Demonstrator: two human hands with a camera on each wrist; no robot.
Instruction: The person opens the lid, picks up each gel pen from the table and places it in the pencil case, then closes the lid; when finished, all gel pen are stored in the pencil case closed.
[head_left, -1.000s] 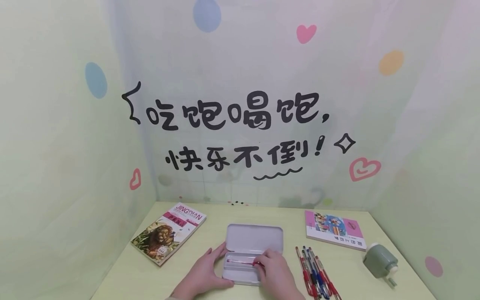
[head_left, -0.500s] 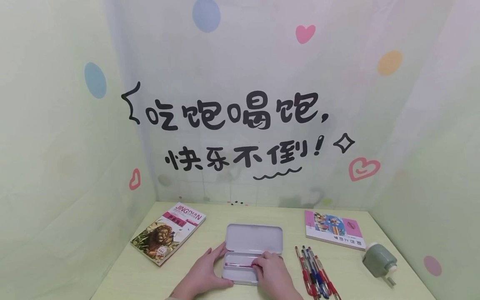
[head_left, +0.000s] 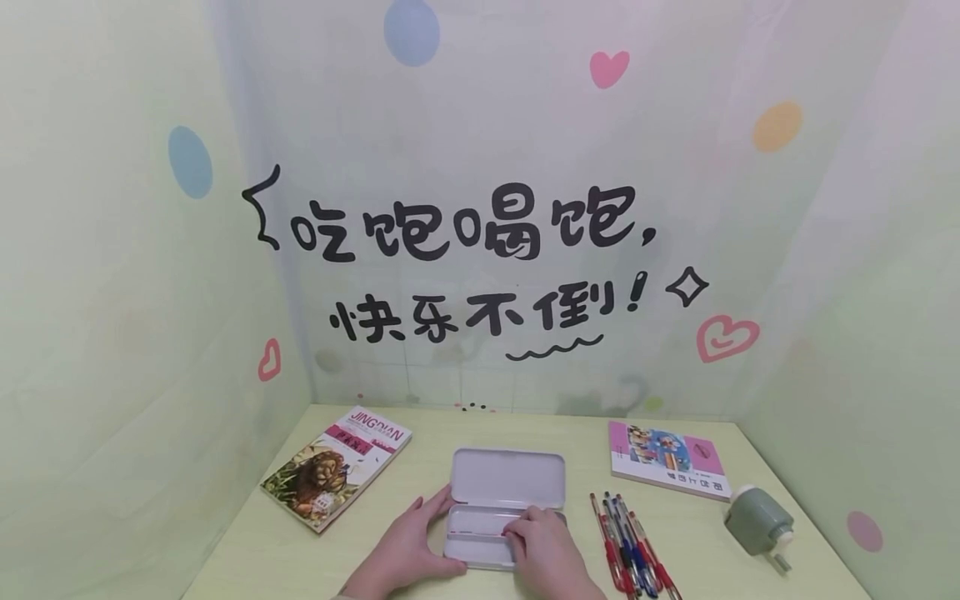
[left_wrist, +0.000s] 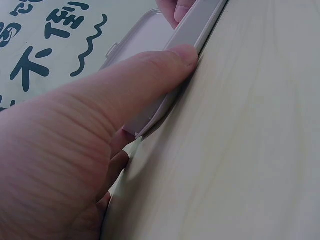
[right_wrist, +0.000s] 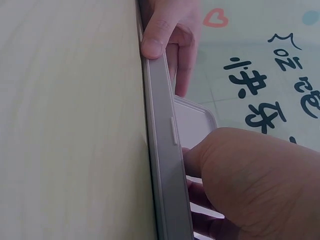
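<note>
An open metal pencil case (head_left: 480,553) lies on the table with its lid (head_left: 510,478) tilted back. My left hand (head_left: 408,546) grips its left end, thumb on the front wall and fingers around the side. In the left wrist view that thumb presses the case's outer wall. My right hand (head_left: 551,554) reaches over the right part of the case, fingers bent down inside. It pinches the right end of a red pen (head_left: 480,534), which lies along the divider in the back compartment. The right fingertips are partly hidden behind the case wall in the right wrist view.
Several red, blue and dark pens (head_left: 630,546) lie bunched right of the case. Beyond them stands a grey-green pencil sharpener (head_left: 759,521) with a crank. A pink book (head_left: 670,458) lies at the back right, and a lion-cover book (head_left: 337,467) at the left.
The red pen has gone lower into the back compartment, towards the divider, and shows less. My right hand has shifted slightly left and down with it. The left hand stays put.
</note>
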